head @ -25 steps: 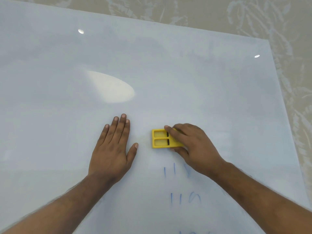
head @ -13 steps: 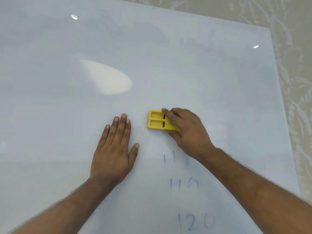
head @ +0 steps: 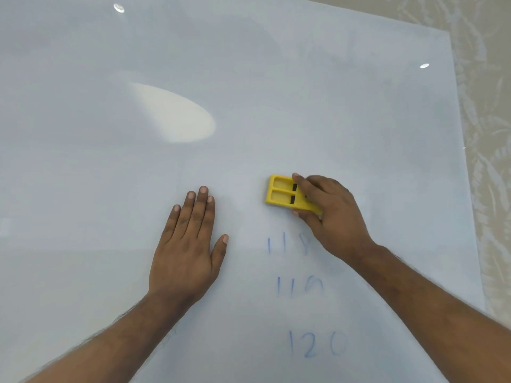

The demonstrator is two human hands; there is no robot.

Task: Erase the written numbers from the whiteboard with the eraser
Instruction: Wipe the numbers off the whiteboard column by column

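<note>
1. Nearest the camera: three rows of blue written numbers (head: 309, 294) on the whiteboard (head: 276, 78), the bottom row full and crisp, the two above it faint and part-wiped.
2. Both forearms angled in from the lower corners, crossing no writing except where the right wrist covers the end of the top row.
3. Left hand (head: 188, 244) flat and spread, palm down on bare board, holding nothing; probably planted there to brace the body and steady the board.
4. Right hand (head: 329, 214) closed around the yellow eraser (head: 282, 193), fingers across the top, thumb at the near edge; pressed flat, likely for full pad contact.
5. Eraser just beyond the top row, not yet over it; judged mid-task, three rows left.
6. Farther off: bright reflections on smeared, already-wiped board.
7. Past the right edge: patterned beige floor (head: 486, 106). Nothing blocking the strokes.
</note>
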